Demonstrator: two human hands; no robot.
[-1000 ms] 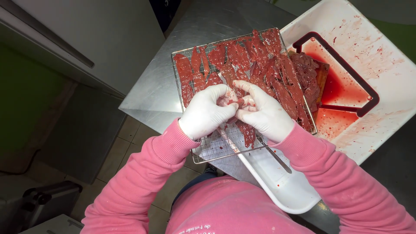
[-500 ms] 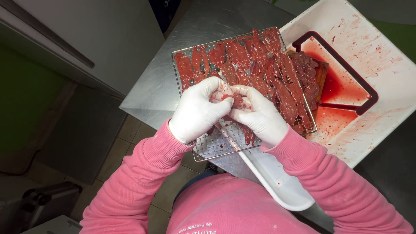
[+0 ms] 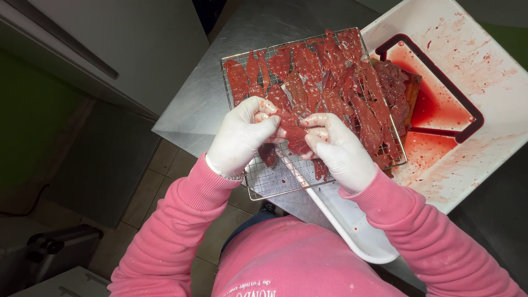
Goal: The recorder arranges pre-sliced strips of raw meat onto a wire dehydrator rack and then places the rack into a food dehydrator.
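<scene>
White gloves cover both hands, and pink sleeves run back from the wrists. The left hand (image 3: 242, 137) and the right hand (image 3: 336, 149) meet over the near half of a wire rack (image 3: 269, 179), each pinching one end of a strip of raw meat (image 3: 292, 132) between thumb and fingertips. The strip is dark red and thin, stretched between the two hands just above the rack's grid. Both hands are closed on it; neither is free.

Beyond the hands, more red strips (image 3: 324, 82) lie side by side across the far part of the rack, close together and partly overlapping. The near left part of the rack is bare wire. The rack sits on a steel table (image 3: 209, 99), with its right edge over a white cutting board (image 3: 473, 71). That board is smeared with red juice, which pools inside its dark groove. A lump of uncut meat (image 3: 399, 82) rests on the board, just beside the rack's right edge. A white tray (image 3: 352, 220) juts out from under the rack toward the person.
</scene>
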